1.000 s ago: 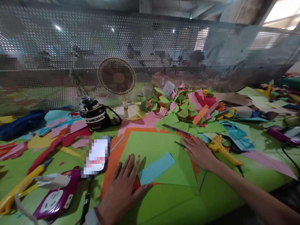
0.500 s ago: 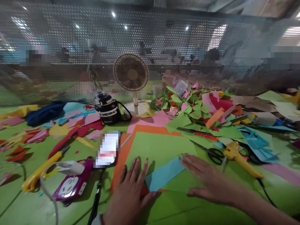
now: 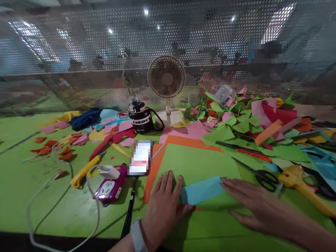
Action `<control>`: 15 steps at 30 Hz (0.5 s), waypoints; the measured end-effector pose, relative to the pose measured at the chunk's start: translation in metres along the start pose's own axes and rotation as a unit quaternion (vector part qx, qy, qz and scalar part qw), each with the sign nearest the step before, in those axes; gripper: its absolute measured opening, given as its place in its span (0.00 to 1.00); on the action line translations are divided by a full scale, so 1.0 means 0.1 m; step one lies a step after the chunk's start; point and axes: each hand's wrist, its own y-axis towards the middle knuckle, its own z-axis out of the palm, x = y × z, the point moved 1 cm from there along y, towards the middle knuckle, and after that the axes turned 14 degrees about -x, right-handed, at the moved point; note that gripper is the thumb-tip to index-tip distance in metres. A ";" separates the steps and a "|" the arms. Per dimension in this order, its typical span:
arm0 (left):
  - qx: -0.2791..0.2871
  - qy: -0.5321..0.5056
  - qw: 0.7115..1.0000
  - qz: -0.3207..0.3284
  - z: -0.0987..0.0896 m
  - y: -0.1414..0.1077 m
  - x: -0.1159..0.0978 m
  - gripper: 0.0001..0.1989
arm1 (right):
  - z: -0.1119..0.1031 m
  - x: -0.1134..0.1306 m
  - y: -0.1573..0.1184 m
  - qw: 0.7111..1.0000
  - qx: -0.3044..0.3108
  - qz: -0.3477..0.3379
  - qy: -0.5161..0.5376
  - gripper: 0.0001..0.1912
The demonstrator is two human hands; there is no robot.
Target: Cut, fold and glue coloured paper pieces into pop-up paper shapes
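Note:
A blue paper strip lies slantwise on a light green sheet, with an orange sheet showing from beneath. My left hand rests flat at the strip's left end, fingers stretched over the green sheet and thumb by its lower edge. At the strip's right end, my right hand lies with fingers extended, the fingertips touching the corner. Neither hand grips anything. Black-handled scissors lie just beyond my right hand, beside a yellow glue gun.
Left of the sheets are a phone, a purple power socket with a white cable, and a yellow-handled cutter. Behind stand a black bottle and a small fan. Paper scraps heap up at the back right.
The whole scene has shifted to the right in view, uncovering more of the table at left. Both hands stay flat at the two ends of the blue strip.

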 end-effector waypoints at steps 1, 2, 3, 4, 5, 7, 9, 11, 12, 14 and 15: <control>0.000 -0.011 1.000 0.001 -0.02 0.01 0.00 0.39 | 0.01 0.00 0.00 1.000 -0.001 0.006 0.005 0.31; 0.003 -0.027 1.000 0.005 -0.04 0.03 0.00 0.38 | 0.02 0.01 0.00 1.000 -0.002 0.009 0.007 0.31; 0.007 -0.047 0.999 0.009 -0.06 0.05 -0.01 0.37 | 0.03 0.02 0.00 1.000 -0.003 0.008 0.006 0.31; 0.012 -0.068 0.998 0.011 -0.08 0.06 -0.01 0.35 | 0.03 0.02 0.00 1.000 -0.006 0.003 0.002 0.30; 0.017 -0.090 0.996 0.010 -0.11 0.08 -0.01 0.34 | 0.03 0.03 0.01 1.000 -0.011 -0.003 -0.002 0.29; 0.022 -0.131 0.991 -0.004 -0.15 0.12 0.00 0.29 | 0.03 0.04 0.01 1.000 -0.022 -0.009 -0.007 0.28; 0.018 -0.170 0.985 -0.024 -0.18 0.16 0.03 0.22 | 0.03 0.05 0.02 0.999 -0.032 -0.008 -0.002 0.26; 0.017 -0.204 0.978 -0.032 -0.21 0.19 0.06 0.16 | 0.02 0.06 0.04 0.999 -0.036 -0.011 0.005 0.25; 0.019 -0.217 0.975 -0.032 -0.22 0.21 0.08 0.14 | 0.01 0.07 0.05 0.999 -0.038 -0.015 0.006 0.24; 0.027 -0.232 0.972 -0.032 -0.24 0.23 0.11 0.11 | 0.00 0.08 0.07 0.999 -0.045 -0.024 0.004 0.23; 0.034 -0.234 0.971 -0.031 -0.25 0.23 0.12 0.11 | -0.01 0.08 0.08 0.998 -0.051 -0.028 0.000 0.23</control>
